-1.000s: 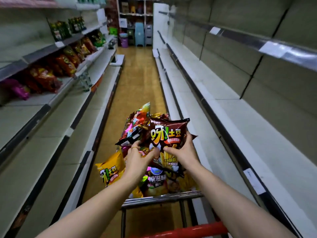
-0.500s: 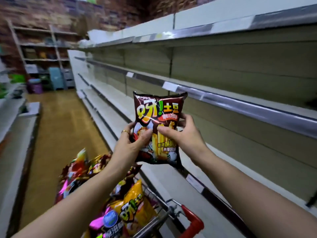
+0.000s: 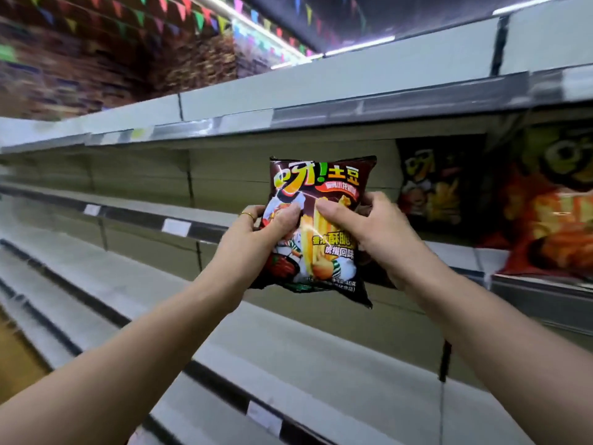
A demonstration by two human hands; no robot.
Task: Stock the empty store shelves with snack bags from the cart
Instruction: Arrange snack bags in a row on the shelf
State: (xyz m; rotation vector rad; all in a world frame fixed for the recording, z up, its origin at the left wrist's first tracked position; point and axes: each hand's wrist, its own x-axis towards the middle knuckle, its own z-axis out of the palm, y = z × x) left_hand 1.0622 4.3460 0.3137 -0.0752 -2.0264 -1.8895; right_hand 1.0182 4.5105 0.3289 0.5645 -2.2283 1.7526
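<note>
A dark brown snack bag with yellow lettering and a picture of fries is held upright in front of the shelves. My left hand grips its left side, thumb on the front. My right hand grips its right side, thumb pressed on the front too. The bag hangs level with a middle shelf. The cart is out of view.
Two stocked bags stand on the shelf to the right: a dark brown one and a red and yellow one. Bare shelves run left and below. A top shelf edge passes above. Coloured pennants hang overhead.
Both hands lifted the brown bag out of the cart and raised it toward the right-hand shelves. The view swung up and right, so the cart dropped out of sight.
</note>
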